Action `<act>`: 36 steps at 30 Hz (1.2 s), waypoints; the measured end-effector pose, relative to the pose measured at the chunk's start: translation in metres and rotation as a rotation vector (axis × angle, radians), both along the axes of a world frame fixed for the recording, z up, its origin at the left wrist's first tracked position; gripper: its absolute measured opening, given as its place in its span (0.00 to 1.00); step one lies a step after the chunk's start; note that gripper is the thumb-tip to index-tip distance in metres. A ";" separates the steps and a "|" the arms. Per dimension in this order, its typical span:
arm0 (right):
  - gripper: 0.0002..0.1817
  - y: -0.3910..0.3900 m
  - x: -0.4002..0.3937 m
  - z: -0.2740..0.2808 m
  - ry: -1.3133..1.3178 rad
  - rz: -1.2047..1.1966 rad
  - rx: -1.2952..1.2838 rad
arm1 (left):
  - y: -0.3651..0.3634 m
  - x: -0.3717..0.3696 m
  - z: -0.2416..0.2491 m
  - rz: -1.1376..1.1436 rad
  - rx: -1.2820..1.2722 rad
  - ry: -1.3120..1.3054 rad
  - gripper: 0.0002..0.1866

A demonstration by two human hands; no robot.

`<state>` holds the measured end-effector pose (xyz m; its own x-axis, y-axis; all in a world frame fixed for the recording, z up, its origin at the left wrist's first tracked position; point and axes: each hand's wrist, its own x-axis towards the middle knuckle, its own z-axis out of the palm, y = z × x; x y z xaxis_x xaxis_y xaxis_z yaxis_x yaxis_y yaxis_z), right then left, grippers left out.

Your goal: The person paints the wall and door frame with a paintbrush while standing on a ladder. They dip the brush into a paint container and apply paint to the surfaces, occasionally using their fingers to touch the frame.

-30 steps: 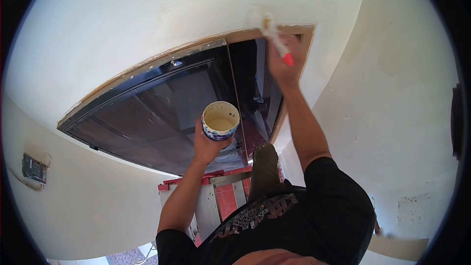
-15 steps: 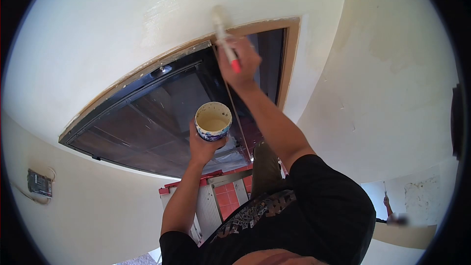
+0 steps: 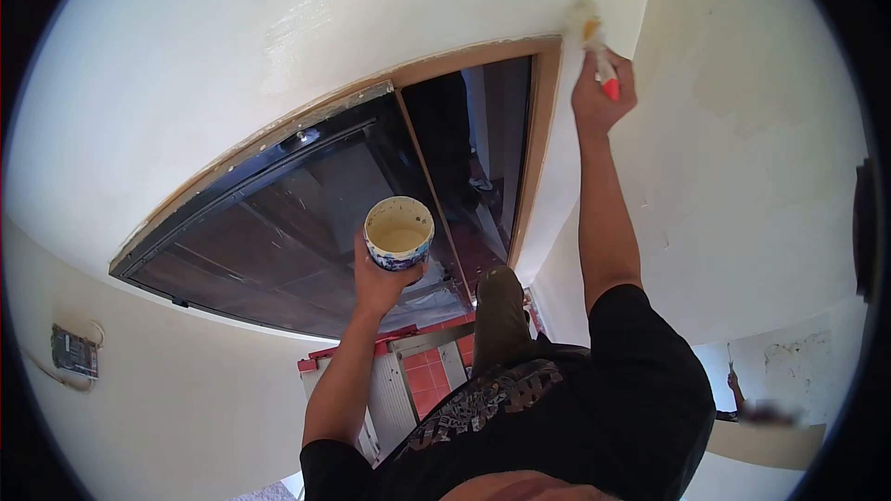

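My right hand (image 3: 605,100) is closed round the handle of a paintbrush (image 3: 594,34) with a red handle end. Its bristles meet the cream wall (image 3: 501,0) above the top right corner of the wooden door frame (image 3: 548,83). Lower down, in front of the dark door (image 3: 297,195), my left hand (image 3: 380,283) grips a paint-smeared tub (image 3: 399,260). Cream paint (image 3: 399,234) shows inside the tub, with splashes up its inner wall.
Below me is a metal ladder (image 3: 385,399) with red parts, over red floor tiles (image 3: 427,376). An electrical box (image 3: 74,351) with loose cable is set in the left wall. Far right, another person's raised hand (image 3: 733,378) holds a thin tool (image 3: 730,354).
My right hand has carried the paintbrush right along the wall, from above the middle of the door frame to its right corner. The tub has hardly moved.
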<state>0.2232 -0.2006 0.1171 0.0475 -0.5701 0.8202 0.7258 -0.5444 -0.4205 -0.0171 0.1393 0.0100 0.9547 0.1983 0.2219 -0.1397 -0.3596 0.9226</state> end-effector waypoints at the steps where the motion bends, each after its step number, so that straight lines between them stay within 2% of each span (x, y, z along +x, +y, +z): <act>1: 0.09 -0.009 0.000 0.001 -0.019 -0.045 0.028 | 0.000 0.000 0.000 0.000 -0.013 -0.012 0.53; 4: 0.09 0.003 -0.002 0.005 -0.021 -0.175 -0.045 | 0.001 0.002 -0.002 -0.005 -0.015 -0.022 0.52; 7: 0.07 0.078 -0.022 0.006 0.002 0.030 -0.140 | 0.001 0.001 -0.006 -0.008 -0.011 -0.023 0.51; 8: 0.08 0.103 -0.026 0.004 -0.046 -0.008 -0.208 | 0.001 0.002 -0.005 0.003 -0.025 -0.029 0.50; 9: 0.10 0.132 -0.029 0.005 -0.126 0.106 -0.169 | 0.000 0.002 -0.004 -0.004 -0.018 -0.029 0.50; 13: 0.10 0.208 -0.066 0.024 -0.159 0.588 -0.173 | 0.002 -0.001 -0.006 0.002 -0.032 -0.009 0.49; 16: 0.10 0.206 -0.070 0.037 -0.147 0.656 -0.232 | 0.001 -0.001 -0.002 0.012 -0.009 0.003 0.49; 18: 0.10 0.168 -0.050 0.037 -0.119 0.501 -0.270 | 0.000 -0.003 -0.002 0.022 -0.022 0.015 0.50; 21: 0.09 0.079 -0.024 0.020 0.130 0.425 -0.056 | 0.002 0.000 -0.004 0.041 0.010 -0.026 0.50; 22: 0.08 0.045 0.003 0.009 0.050 0.292 -0.038 | 0.002 0.001 -0.005 0.021 -0.006 -0.034 0.50; 25: 0.07 -0.032 0.001 0.018 0.148 0.027 0.032 | 0.001 0.001 -0.004 0.014 -0.014 -0.027 0.51; 27: 0.07 -0.050 0.002 0.021 0.090 0.044 0.085 | 0.000 0.001 0.000 0.019 0.006 -0.018 0.51; 29: 0.08 -0.048 0.006 0.021 0.057 0.023 0.085 | -0.001 0.000 0.001 0.016 -0.012 -0.013 0.52; 31: 0.09 -0.017 0.003 0.022 0.003 -0.166 -0.078 | 0.000 0.001 -0.001 0.026 -0.007 -0.007 0.52; 32: 0.09 0.012 -0.004 0.020 0.017 -0.054 -0.081 | 0.001 0.000 -0.003 0.028 0.006 -0.004 0.53; 34: 0.08 0.075 -0.023 0.017 0.058 -0.007 -0.178 | 0.002 0.001 -0.004 0.019 0.006 -0.008 0.54; 35: 0.09 0.105 -0.035 0.019 -0.014 0.007 -0.268 | 0.003 0.002 -0.005 0.007 0.008 -0.010 0.54; 36: 0.09 0.139 -0.044 0.023 -0.079 0.147 -0.264 | 0.004 0.003 -0.006 0.014 0.010 -0.014 0.54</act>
<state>0.1789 -0.0616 0.1399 0.0436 -0.3289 0.9434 0.8296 -0.5142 -0.2177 -0.0144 0.1436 0.0040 0.9486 0.2097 0.2371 -0.1471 -0.3710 0.9169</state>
